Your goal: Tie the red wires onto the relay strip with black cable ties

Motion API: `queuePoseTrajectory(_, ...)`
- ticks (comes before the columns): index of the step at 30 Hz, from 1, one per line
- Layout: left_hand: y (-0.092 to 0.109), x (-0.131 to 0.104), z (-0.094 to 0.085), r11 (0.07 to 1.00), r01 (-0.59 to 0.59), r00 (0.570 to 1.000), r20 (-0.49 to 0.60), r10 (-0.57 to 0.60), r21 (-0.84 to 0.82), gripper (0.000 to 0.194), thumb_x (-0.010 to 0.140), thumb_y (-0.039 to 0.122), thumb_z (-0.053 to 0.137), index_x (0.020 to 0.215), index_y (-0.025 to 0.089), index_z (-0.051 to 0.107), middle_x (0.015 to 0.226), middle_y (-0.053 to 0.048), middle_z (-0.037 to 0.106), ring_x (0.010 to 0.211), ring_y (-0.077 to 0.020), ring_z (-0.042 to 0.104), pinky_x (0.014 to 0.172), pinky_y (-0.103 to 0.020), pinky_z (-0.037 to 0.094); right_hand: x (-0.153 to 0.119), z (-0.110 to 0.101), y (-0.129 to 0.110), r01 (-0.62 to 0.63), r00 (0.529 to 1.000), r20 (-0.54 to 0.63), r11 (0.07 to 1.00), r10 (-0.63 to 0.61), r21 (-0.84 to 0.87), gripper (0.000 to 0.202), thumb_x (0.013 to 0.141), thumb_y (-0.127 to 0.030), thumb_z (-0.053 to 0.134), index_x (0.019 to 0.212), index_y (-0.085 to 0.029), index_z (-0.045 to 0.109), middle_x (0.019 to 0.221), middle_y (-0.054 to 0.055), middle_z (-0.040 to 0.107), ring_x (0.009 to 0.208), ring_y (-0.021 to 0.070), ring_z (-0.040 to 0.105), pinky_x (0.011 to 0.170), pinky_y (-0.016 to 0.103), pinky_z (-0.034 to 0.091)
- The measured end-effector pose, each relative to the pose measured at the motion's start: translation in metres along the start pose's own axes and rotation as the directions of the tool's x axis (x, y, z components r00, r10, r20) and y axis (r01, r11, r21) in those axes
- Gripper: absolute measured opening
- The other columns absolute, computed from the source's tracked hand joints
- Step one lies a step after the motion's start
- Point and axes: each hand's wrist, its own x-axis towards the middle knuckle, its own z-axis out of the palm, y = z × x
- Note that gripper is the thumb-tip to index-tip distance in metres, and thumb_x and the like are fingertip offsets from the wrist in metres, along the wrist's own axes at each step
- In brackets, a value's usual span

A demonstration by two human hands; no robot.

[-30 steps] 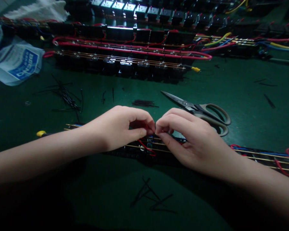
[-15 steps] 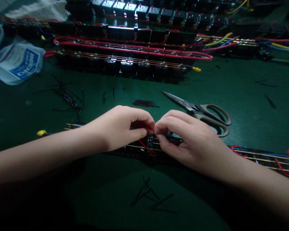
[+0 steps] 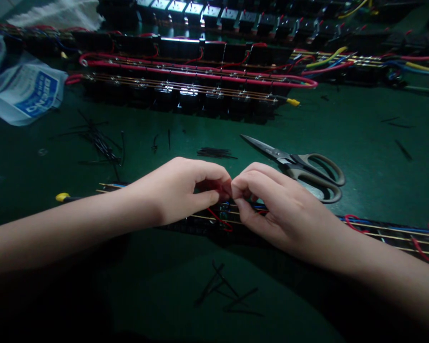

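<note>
Both hands meet fingertip to fingertip over a long black strip of wiring (image 3: 389, 232) with brass-coloured rods and blue and red wires. My left hand (image 3: 196, 188) is closed in a pinch, thumb against fingers. Against it, my right hand (image 3: 271, 200) pinches in the same way. Whatever lies between the fingertips is too small or too hidden to make out. Just below them, a thin red wire (image 3: 219, 220) loops beside a small green part (image 3: 224, 214) on the strip. A yellow-capped end (image 3: 62, 196) sticks out past my left forearm.
Scissors (image 3: 293, 164) lie behind my right hand. Several black cable ties form a pile (image 3: 102, 143), a bundle (image 3: 216, 153) and a loose group (image 3: 229, 295). At the back stand wired black assemblies (image 3: 189, 95); a plastic bag (image 3: 25, 93) lies at the left.
Both hands keep their pinch in nearly the same place. The whole view has shifted very slightly.
</note>
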Motion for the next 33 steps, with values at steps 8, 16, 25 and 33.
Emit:
queuePoseTrajectory(8,0.0007,0.0003,0.0008,1.0,-0.016,1.0,0.013,0.016,-0.005,0.014,0.084,0.014,0.053,0.084,0.024,0.064,0.079,0.008,0.068,0.075,-0.0102,0.062,0.069,-0.019,0.046,0.0013,0.0009,0.0013,0.01,0.995,-0.099,1.0,-0.008,0.021,0.014,0.09,-0.007,0.045,0.087,-0.021,0.047,0.083,0.003,0.054,0.075,0.0155,0.052,0.064,0.028,0.044)
queuePoseTrajectory(16,0.0011,-0.0006,0.0005,0.998,-0.065,0.998,0.018,0.065,0.009,0.005,0.086,0.022,0.058,0.086,0.022,0.063,0.08,0.006,0.067,0.075,-0.0108,0.062,0.07,-0.02,0.047,0.0012,0.0027,0.0017,0.007,0.992,-0.124,0.999,-0.001,0.048,0.012,0.09,-0.01,0.047,0.087,-0.021,0.048,0.085,0.004,0.057,0.076,0.017,0.056,0.064,0.03,0.045)
queuePoseTrajectory(25,0.0024,-0.002,0.0004,0.994,0.071,0.996,-0.046,-0.075,-0.08,0.011,0.079,0.017,0.059,0.085,0.022,0.067,0.082,0.005,0.071,0.078,-0.013,0.066,0.07,-0.023,0.051,0.0014,-0.0028,0.0005,-0.04,0.995,-0.087,0.992,0.051,0.123,0.012,0.086,-0.01,0.053,0.088,-0.02,0.057,0.085,0.004,0.064,0.075,0.0164,0.059,0.062,0.03,0.047)
queuePoseTrajectory(33,0.0013,-0.0002,-0.0012,0.984,0.033,0.993,-0.109,-0.052,-0.175,0.009,0.08,0.015,0.059,0.081,0.02,0.066,0.078,0.003,0.069,0.073,-0.0118,0.064,0.065,-0.022,0.05,0.0018,-0.0014,0.0011,-0.041,0.995,-0.086,0.99,0.053,0.134,0.01,0.088,-0.012,0.055,0.088,-0.019,0.063,0.085,0.005,0.067,0.079,0.0173,0.063,0.068,0.03,0.05)
